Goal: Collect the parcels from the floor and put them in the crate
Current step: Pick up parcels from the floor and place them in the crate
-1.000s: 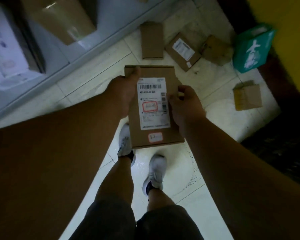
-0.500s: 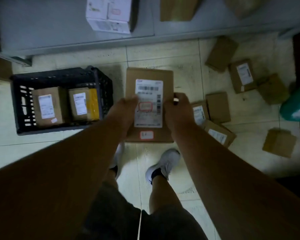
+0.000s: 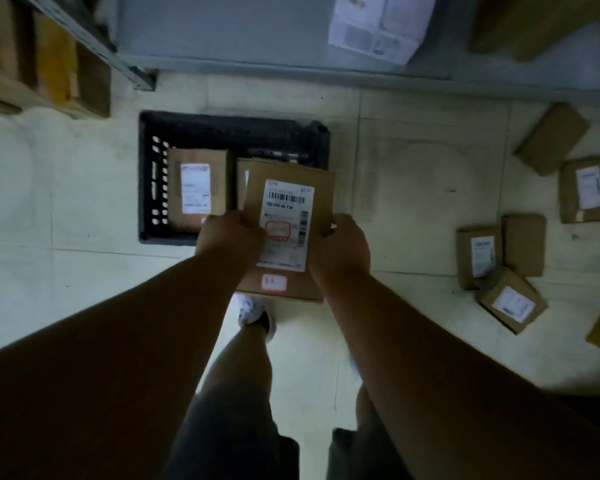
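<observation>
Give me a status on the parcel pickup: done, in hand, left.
Done: at least two parcels already lie in the black crate, one labelled parcel fully visible. In hand: left hand and right hand hold a labelled box above the crate's near edge. Left: several floor parcels at the right.

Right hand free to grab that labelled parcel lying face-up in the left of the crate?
Probably not yet. The right hand and left hand both grip the held parcel, which hangs above the crate. The labelled parcel itself lies uncovered, beyond the left hand.
</observation>
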Demonstrator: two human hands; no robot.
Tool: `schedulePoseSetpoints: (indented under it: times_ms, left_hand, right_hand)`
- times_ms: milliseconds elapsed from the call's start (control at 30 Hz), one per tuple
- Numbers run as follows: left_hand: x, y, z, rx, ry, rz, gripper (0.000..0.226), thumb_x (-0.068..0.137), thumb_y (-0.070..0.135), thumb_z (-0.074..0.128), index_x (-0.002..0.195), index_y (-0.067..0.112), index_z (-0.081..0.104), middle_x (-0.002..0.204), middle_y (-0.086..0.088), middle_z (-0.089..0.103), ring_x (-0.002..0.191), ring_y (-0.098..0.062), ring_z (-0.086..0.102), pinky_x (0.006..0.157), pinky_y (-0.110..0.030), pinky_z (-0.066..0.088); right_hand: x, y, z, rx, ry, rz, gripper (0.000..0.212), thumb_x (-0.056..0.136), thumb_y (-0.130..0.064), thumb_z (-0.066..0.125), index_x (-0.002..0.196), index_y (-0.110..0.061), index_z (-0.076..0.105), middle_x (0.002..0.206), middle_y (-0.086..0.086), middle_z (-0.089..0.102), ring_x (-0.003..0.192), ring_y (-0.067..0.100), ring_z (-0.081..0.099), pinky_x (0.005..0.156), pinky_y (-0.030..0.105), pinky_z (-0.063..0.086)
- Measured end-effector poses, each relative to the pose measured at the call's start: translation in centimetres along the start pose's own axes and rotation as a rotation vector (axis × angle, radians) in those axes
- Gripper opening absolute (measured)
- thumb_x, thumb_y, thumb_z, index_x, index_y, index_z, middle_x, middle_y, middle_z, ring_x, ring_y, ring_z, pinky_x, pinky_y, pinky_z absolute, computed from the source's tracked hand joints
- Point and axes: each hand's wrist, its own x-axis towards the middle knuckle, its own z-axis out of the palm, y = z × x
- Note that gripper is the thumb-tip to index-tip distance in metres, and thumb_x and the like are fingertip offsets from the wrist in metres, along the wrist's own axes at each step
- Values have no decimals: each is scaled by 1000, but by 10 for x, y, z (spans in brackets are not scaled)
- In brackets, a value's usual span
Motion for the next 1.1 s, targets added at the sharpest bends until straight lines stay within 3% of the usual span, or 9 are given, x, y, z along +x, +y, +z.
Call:
schedulePoseSetpoints:
  times_ms: [167,333,433,500,600,667,800,933,1100]
  left_hand:
    - [69,-36,-31,-112,-45,-4,20,92,27,55,107,17,64,103,-7,69,87,-27,67,77,-41,60]
    - [145,-45,0,-205,-60,50,55,88,18,62,138,23,38,118,-6,63,100,-29,66,83,-45,59]
    - [195,-59,35,-109,-53,133,57,79,22,60,131,32,38,120,-3,59,106,-28,63,83,-43,59]
    - [220,-65,55,-85,-63,136,56,82,19,62,133,28,40,122,-6,58,111,-29,59,89,-42,56]
    - [252,-74,78,-65,-68,140,56,86,18,62,137,27,41,127,-8,54,115,-31,56,93,-43,53]
    - [268,-77,89,-76,-79,140,56,85,18,63,136,28,41,127,-8,53,114,-31,56,93,-45,53]
    - [279,-83,102,-57,-5,143,55,84,18,60,135,27,42,128,-10,52,115,-33,53,94,-48,52]
    - [270,-93,107,0,136,137,52,86,20,57,135,23,41,129,-14,47,119,-35,45,97,-47,45]
    - [263,-96,107,84,101,192,56,86,19,60,138,20,41,140,-12,37,125,-34,40,100,-44,43]
  right_hand:
    - [24,-50,58,-17,-34,-73,29,99,-22,53,127,-19,47,114,1,65,95,21,67,60,19,50]
    - [100,-43,122,-158,-47,-162,23,99,-27,54,121,-23,53,117,1,64,83,8,61,47,6,43]
    - [148,-34,169,-274,-91,-201,23,93,-35,50,112,-23,58,122,5,61,110,26,63,79,35,59]
    - [167,-29,189,-305,-28,-253,24,90,-31,53,111,-24,61,127,3,55,123,28,52,96,45,52]
    - [188,-12,204,-521,26,-372,32,96,-23,53,126,-26,61,139,-1,51,136,23,34,115,39,28]
    - [200,0,213,-617,2,-355,37,97,-29,50,133,-26,56,145,-2,47,138,20,30,112,33,21]
    - [208,18,230,-703,39,-368,40,90,-39,55,128,-25,54,151,7,34,142,28,28,109,44,34]
    - [202,25,233,-719,-48,-447,51,94,-40,52,142,-21,46,163,10,10,147,33,19,112,40,32]
    - [201,30,233,-823,-208,-521,62,97,-39,51,153,-17,34,166,10,3,151,30,11,118,39,22]
